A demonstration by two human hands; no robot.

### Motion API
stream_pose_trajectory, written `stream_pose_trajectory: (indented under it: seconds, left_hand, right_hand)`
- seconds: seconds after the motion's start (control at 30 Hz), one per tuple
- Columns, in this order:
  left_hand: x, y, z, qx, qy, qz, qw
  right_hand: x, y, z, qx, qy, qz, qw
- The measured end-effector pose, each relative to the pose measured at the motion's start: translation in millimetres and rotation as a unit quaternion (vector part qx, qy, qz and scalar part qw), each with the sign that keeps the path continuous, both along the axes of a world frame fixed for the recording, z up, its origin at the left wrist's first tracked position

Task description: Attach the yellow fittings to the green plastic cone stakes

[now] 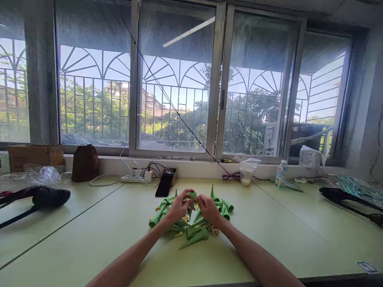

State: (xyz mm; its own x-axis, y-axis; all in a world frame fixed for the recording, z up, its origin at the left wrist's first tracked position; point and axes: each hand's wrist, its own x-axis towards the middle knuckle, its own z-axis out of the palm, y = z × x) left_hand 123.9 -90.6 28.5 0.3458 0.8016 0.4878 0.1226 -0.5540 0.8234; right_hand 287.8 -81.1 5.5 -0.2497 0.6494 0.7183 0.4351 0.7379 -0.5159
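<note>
My left hand [178, 208] and my right hand [209, 209] meet over a heap of green plastic cones [194, 233] on the pale green table [104, 235]. Both hands pinch one green cone [192, 195] between their fingertips, lifted just above the heap. Small yellow parts [179, 234] lie scattered among the cones. The fingers of both hands are curled; whether either also holds a yellow part is hidden.
A black phone [164, 185] leans behind the heap, beside a power strip [136, 178] with cables. A brown bag [85, 162], a cardboard box [32, 156], a plastic cup [246, 175] and a water bottle [280, 174] stand along the windowsill. Dark objects lie at the left [44, 197] and right [344, 196].
</note>
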Motion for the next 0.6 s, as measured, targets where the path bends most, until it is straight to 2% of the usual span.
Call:
stream_pose_trajectory:
  seconds: [0.13, 0.33, 0.6]
  left_hand:
    - [0.4, -0.4, 1.7, 0.03, -0.014, 0.035, 0.999]
    - [1.0, 1.9, 0.5, 0.027, -0.052, 0.036, 0.998]
    - [3.0, -0.3, 3.5, -0.016, -0.088, 0.031, 0.995]
  right_hand:
    - [-2.4, -3.2, 3.2, -0.007, 0.021, 0.013, 1.0]
    - [-4.2, -6.2, 6.7, -0.032, 0.054, 0.012, 0.998]
    - [-2.8, -2.0, 3.3, -0.031, 0.048, -0.005, 0.998]
